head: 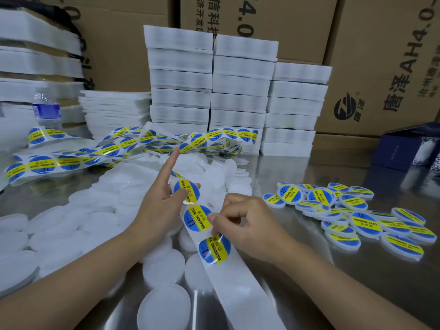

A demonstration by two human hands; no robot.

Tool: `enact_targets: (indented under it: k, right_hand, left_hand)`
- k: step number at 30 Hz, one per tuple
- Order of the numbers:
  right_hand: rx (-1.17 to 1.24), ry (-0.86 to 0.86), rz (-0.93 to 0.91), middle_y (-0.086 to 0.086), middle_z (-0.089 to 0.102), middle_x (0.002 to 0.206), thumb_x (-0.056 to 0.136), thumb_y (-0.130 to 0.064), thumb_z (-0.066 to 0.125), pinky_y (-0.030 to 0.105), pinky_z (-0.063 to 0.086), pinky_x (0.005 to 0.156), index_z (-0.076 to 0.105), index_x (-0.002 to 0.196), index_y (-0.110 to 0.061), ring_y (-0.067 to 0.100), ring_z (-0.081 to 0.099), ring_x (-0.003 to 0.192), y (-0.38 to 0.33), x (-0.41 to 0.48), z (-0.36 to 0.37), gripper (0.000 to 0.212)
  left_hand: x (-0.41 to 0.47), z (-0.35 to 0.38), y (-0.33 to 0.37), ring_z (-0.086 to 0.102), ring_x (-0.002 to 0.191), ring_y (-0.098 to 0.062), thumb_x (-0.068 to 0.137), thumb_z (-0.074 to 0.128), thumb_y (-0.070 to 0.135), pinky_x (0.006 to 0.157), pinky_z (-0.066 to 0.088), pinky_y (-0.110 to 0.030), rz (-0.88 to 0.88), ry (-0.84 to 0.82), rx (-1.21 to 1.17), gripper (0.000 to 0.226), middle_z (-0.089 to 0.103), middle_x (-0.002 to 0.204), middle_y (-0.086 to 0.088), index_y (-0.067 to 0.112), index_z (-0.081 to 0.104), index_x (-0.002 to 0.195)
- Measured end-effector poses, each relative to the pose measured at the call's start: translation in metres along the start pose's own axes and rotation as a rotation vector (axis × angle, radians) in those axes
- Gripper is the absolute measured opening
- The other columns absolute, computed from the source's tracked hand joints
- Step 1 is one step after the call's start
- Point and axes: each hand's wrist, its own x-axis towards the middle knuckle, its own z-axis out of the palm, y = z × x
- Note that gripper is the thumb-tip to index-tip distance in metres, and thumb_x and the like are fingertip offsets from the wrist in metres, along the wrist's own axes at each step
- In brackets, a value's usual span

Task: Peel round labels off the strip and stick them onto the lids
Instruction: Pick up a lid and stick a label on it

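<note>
Left hand, right hand, three near labels

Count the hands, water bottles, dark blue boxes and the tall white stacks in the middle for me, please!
Hands: 2, left hand and right hand, both holding the label strip
Water bottle: 1
Dark blue box: 1
Tall white stacks: 3
Total: 7

Glossy labels; matt white plastic lids; reflective brushed-metal table; cardboard boxes.
</note>
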Motion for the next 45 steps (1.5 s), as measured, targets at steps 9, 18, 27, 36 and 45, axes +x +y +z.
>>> enact_targets:
  k: [9,18,27,36,45]
  right_hand:
    - [0.705,0.276,0.265,-0.001,0.033,0.040,0.074,-0.046,0.060,0.030,0.031,0.063,0.039,0.028,-0.015,0.015,0.037,0.051,0.002,0.014,-0.011,0.060]
    - [0.510,0.375,0.479,0.001,0.054,0.051,0.090,-0.029,0.053,0.025,0.039,0.055,0.070,0.070,-0.019,0.013,0.045,0.050,0.043,0.022,-0.023,0.028]
    - [-0.369,-0.050,0.114,-0.025,0.052,0.088,0.078,-0.011,0.056,0.025,0.034,0.088,0.043,0.132,-0.037,0.009,0.041,0.093,0.064,0.016,-0.008,0.061]
    - [-0.284,-0.015,0.089,-0.020,0.052,0.076,0.077,-0.001,0.052,0.011,0.031,0.070,0.049,0.127,-0.038,-0.002,0.041,0.078,0.068,0.017,-0.007,0.062]
    - [-0.222,-0.032,0.199,-0.017,0.050,0.126,0.087,-0.033,0.061,0.018,0.034,0.086,0.025,0.144,-0.035,0.005,0.050,0.102,0.072,0.016,-0.006,0.068]
  left_hand:
    - [0.006,-0.005,-0.010,0.070,0.082,-0.004,0.084,0.047,-0.012,0.054,0.058,-0.030,-0.146,0.060,-0.065,0.086,0.064,0.114,0.003,0.070,0.048,0.112]
    - [0.009,-0.003,-0.009,0.058,0.050,0.004,0.090,0.059,0.017,0.049,0.051,-0.024,-0.262,0.216,-0.026,0.049,0.066,0.082,0.009,0.035,0.046,0.134]
    - [0.003,-0.008,-0.007,0.060,0.083,0.001,0.081,0.049,-0.010,0.060,0.048,-0.011,-0.096,0.176,0.088,0.077,0.059,0.102,0.022,0.055,0.047,0.123]
    - [-0.001,-0.002,-0.004,0.059,0.092,0.017,0.080,0.044,-0.018,0.066,0.047,-0.004,-0.100,-0.089,0.121,0.071,0.063,0.111,0.024,0.046,0.063,0.103]
    - [-0.002,-0.002,-0.002,0.071,0.080,-0.001,0.083,0.041,-0.021,0.061,0.053,-0.012,-0.150,-0.127,0.007,0.068,0.065,0.113,0.013,0.039,0.065,0.104]
